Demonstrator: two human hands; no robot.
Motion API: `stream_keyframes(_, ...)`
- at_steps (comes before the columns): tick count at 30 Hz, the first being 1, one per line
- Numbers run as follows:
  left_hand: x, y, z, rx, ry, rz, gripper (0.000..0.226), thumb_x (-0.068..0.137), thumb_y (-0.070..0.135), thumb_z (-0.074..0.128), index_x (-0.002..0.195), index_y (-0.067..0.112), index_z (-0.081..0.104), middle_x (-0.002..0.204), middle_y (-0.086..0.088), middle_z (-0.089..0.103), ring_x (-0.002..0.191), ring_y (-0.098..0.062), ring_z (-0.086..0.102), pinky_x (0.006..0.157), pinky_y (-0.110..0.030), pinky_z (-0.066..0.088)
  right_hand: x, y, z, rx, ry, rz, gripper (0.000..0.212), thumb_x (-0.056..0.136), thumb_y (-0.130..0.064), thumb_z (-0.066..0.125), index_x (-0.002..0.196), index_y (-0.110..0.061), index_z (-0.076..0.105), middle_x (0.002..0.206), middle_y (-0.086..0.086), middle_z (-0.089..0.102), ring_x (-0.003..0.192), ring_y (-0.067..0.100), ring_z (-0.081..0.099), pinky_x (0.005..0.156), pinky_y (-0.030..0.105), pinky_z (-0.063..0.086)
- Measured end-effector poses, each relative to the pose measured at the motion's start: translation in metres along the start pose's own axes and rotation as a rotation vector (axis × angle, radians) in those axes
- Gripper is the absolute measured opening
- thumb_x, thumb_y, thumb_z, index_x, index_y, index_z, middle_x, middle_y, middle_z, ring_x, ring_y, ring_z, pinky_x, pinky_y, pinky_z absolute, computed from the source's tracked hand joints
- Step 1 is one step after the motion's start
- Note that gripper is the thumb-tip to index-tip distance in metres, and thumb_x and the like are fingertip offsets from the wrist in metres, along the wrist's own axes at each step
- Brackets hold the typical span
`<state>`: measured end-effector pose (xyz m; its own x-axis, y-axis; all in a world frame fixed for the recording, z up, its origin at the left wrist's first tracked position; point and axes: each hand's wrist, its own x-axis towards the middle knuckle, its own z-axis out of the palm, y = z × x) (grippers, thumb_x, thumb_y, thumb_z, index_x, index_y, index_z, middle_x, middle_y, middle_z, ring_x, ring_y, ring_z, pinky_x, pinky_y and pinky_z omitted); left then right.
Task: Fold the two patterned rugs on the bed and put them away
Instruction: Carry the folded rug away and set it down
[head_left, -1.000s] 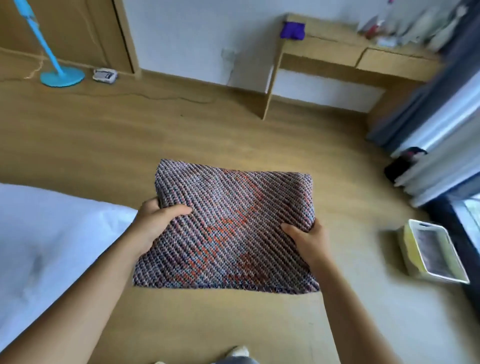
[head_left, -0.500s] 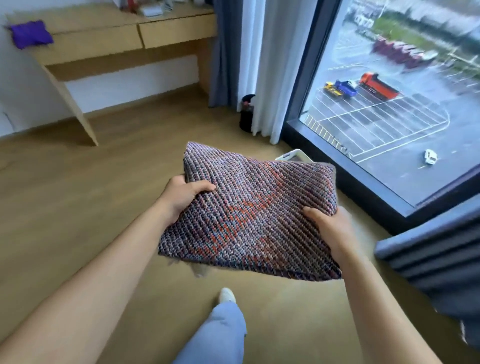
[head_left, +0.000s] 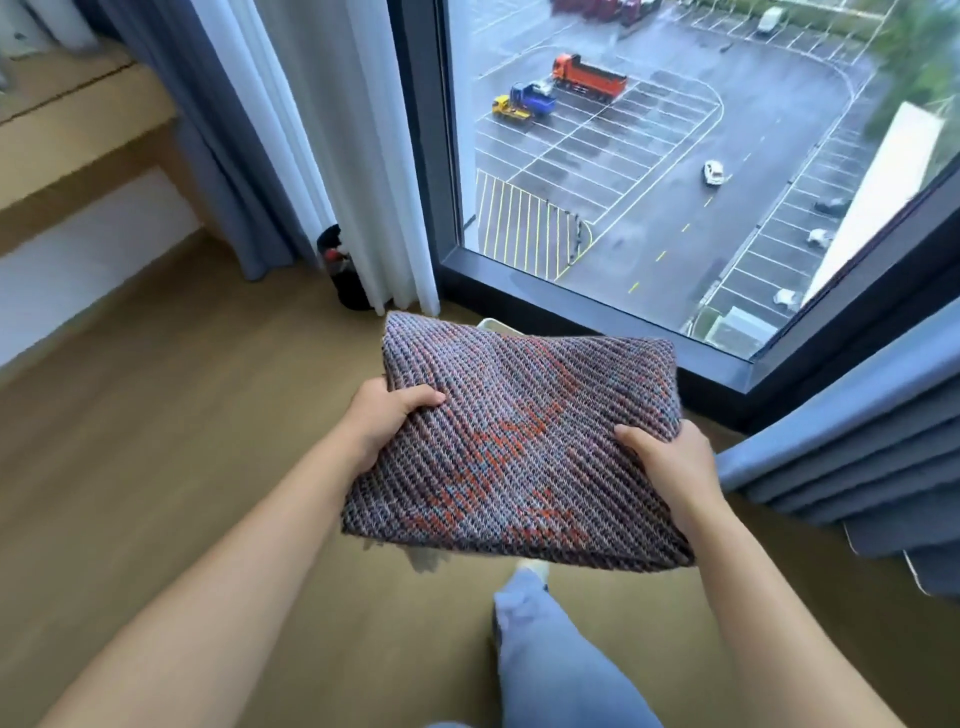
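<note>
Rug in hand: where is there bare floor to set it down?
The wooden floor left of the rug, between the desk and the leg, lies bare. Ahead it is crowded: a black object by the white curtain, a pale container edge behind the rug, blue curtain at right.

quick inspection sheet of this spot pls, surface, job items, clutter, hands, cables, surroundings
Surface: wooden floor, person standing on it.
Job's things: one folded rug, held in the air; second rug not in view.
Clutter: black object at the foot of the white curtain; pale container rim showing behind the rug.
Grippers: left hand grips the rug's left edge, right hand its right edge, thumbs on top.
Cables: nothing seen.
Surroundings: window, blue curtain at right, wooden desk upper left.
</note>
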<state>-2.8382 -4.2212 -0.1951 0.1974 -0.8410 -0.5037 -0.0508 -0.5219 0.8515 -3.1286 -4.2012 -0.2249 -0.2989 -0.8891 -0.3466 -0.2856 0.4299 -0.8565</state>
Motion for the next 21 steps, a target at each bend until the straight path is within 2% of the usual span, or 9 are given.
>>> stream_keyframes(4, 0.086, 0.038, 0.02, 0.03, -0.026, -0.034, 0.019, 0.07, 0.016, 0.073, 0.085, 0.016, 0.06, 0.088, -0.005, 0.069, 0.079, -0.021, 0.067, 0.066, -0.028, 0.05, 0.08, -0.024, 0.017, 0.007, 0.03, 0.072, 0.048, 0.069, -0.036, 0.073, 0.108, -0.012, 0.057, 0.104, 0.005, 0.065, 0.092, 0.024, 0.061, 0.086, 0.042, 0.051)
stream_keyframes(10, 0.206, 0.078, 0.034, 0.06, -0.14, -0.145, 0.039, 0.073, 0.016, 0.074, 0.107, 0.009, 0.057, 0.101, -0.009, 0.068, 0.09, -0.026, 0.066, 0.086, -0.04, 0.051, 0.179, -0.057, 0.046, -0.026, 0.097, 0.146, 0.04, 0.074, -0.032, 0.071, 0.101, -0.018, 0.046, 0.098, 0.0, 0.056, 0.088, 0.02, 0.053, 0.079, 0.034, 0.043)
stream_keyframes(13, 0.275, 0.089, 0.046, 0.077, -0.224, -0.198, 0.041, 0.077, 0.013, 0.07, 0.115, 0.007, 0.053, 0.107, -0.012, 0.066, 0.093, -0.027, 0.065, 0.089, -0.043, 0.05, 0.217, -0.064, 0.07, -0.033, 0.197, 0.197, 0.037, 0.076, -0.032, 0.069, 0.099, -0.024, 0.041, 0.097, -0.003, 0.053, 0.087, 0.019, 0.05, 0.077, 0.033, 0.039)
stream_keyframes(16, 0.358, 0.089, 0.065, 0.123, -0.301, -0.236, 0.039, 0.081, 0.013, 0.066, 0.117, 0.008, 0.052, 0.112, -0.012, 0.064, 0.096, -0.027, 0.064, 0.092, -0.044, 0.048, 0.264, -0.057, 0.097, -0.048, 0.291, 0.277, 0.038, 0.077, -0.033, 0.069, 0.103, -0.021, 0.044, 0.098, -0.003, 0.054, 0.089, 0.02, 0.051, 0.079, 0.034, 0.041)
stream_keyframes(18, 0.412, 0.083, 0.078, 0.171, -0.379, -0.261, 0.039, 0.083, 0.012, 0.063, 0.12, 0.01, 0.05, 0.116, -0.011, 0.062, 0.098, -0.025, 0.063, 0.091, -0.042, 0.048, 0.295, -0.047, 0.117, -0.051, 0.353, 0.331, 0.04, 0.077, -0.032, 0.069, 0.106, -0.02, 0.046, 0.098, -0.003, 0.055, 0.09, 0.02, 0.051, 0.081, 0.035, 0.041)
stream_keyframes(21, 0.5, 0.062, 0.099, 0.26, -0.462, -0.228, 0.044, 0.084, 0.01, 0.062, 0.125, 0.012, 0.046, 0.12, -0.008, 0.06, 0.102, -0.022, 0.06, 0.092, -0.038, 0.046, 0.352, -0.02, 0.148, -0.062, 0.424, 0.396, 0.038, 0.076, -0.03, 0.071, 0.101, -0.024, 0.044, 0.096, -0.004, 0.055, 0.09, 0.019, 0.052, 0.08, 0.034, 0.041)
